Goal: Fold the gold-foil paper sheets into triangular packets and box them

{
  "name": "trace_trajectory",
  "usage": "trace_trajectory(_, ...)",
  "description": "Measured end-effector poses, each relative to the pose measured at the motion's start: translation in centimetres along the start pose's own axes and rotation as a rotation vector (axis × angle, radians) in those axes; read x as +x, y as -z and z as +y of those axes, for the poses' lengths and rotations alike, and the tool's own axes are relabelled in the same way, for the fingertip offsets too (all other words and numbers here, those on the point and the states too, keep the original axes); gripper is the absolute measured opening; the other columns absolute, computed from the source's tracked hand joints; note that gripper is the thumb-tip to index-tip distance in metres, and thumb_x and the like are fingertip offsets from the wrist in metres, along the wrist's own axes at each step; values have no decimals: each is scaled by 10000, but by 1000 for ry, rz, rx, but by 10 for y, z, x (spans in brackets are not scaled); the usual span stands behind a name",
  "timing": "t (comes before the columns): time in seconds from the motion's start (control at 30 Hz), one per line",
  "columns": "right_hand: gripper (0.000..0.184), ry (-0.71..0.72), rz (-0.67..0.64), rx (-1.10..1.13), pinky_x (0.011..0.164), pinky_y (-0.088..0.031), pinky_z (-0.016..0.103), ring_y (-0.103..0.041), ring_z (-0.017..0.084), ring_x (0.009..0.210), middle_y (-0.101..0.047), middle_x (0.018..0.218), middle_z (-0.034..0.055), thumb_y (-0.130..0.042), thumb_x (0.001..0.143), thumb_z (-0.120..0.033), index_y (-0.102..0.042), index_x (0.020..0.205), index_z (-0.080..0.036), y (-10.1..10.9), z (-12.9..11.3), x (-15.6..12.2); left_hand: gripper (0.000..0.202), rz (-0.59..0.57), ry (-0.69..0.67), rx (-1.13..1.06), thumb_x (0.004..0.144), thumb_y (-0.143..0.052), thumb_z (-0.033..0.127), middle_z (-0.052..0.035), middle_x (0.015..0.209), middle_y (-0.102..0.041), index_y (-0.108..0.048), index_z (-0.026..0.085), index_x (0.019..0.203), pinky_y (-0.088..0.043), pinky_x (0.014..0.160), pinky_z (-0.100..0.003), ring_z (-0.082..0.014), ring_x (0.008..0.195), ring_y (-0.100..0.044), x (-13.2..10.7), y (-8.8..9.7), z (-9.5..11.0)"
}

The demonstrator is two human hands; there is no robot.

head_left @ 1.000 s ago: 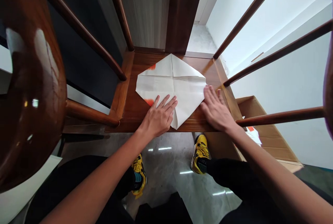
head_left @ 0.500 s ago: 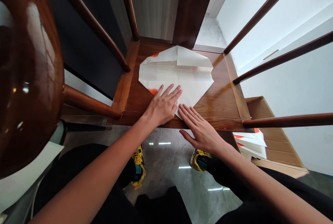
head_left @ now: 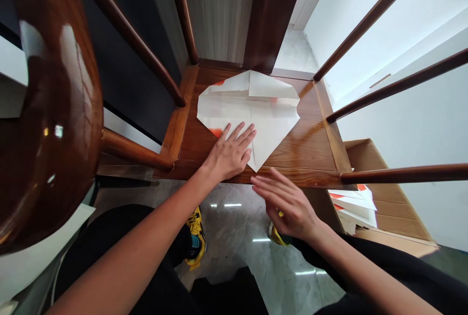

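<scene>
A folded sheet of white paper [head_left: 270,120] with orange-red patches lies on the brown wooden seat [head_left: 310,149]. Its folded edges make a heart-like outline, with the point towards me. My left hand [head_left: 234,151] rests flat on the lower left of the paper, fingers apart, and covers part of it. Just off the seat's front edge, my right hand [head_left: 287,200] hovers near the paper's point, fingers stretched out and holding nothing.
Dark wooden spindles [head_left: 398,174] rise on both sides of the seat. A cardboard box [head_left: 397,207] at the right holds several folded papers [head_left: 356,203] with red patches. A glossy rounded wooden piece [head_left: 54,149] fills the left foreground.
My right hand has lifted off the paper and drawn back towards me, uncovering the paper's lower point. The left hand stays on the paper.
</scene>
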State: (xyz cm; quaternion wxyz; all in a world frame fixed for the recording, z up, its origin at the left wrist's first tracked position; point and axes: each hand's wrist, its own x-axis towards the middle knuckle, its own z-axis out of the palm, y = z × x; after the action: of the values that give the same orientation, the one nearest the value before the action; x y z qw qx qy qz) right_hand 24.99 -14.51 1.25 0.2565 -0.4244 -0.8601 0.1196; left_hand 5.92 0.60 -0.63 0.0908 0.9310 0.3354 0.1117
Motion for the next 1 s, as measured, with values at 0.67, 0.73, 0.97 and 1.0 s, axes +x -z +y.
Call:
trace_trajectory(0.67, 663, 182, 12, -178, 1199, -520, 509, -637, 263, 1355, -658, 1480, 82, -648, 986, -170, -446, 1606, -289, -10, 13, -9, 571, -26, -362, 32, 975, -610, 133, -104, 1626, -508, -515, 179, 1536, -308, 1307, -505, -255, 1576, -374, -58, 7, 21)
trace_trajectory(0.73, 799, 52, -49, -169, 1206, -489, 580, -509, 336, 1475, -541, 1595, 124, -776, 921, -373, -414, 1627, -283, 19, 19, -5, 444, 21, -379, -13, 981, -536, 48, -95, 1492, -650, -649, 170, 1393, -431, 1239, -457, -235, 1466, -539, -61, 10, 24)
trace_trajectory(0.97, 516, -344, -128, 352, 1267, -383, 583, -313, 235, 1599, -436, 1677, -38, -204, 1130, -335, -516, 1536, -401, 98, 70, 19, 436, -187, -244, -523, 938, -560, 24, 2, 1137, -823, -777, 280, 1216, -606, 919, -280, -170, 1034, -784, -79, 105, 40)
trace_trajectory(1.0, 502, -355, -129, 325, 1277, -369, 579, -324, 229, 1594, -485, 1645, -30, -284, 1108, -260, -530, 1529, -383, 95, 75, 22, 396, -205, -215, -596, 956, -565, 50, 9, 1089, -829, -791, 284, 1183, -607, 874, -259, -160, 970, -791, -79, 121, 43)
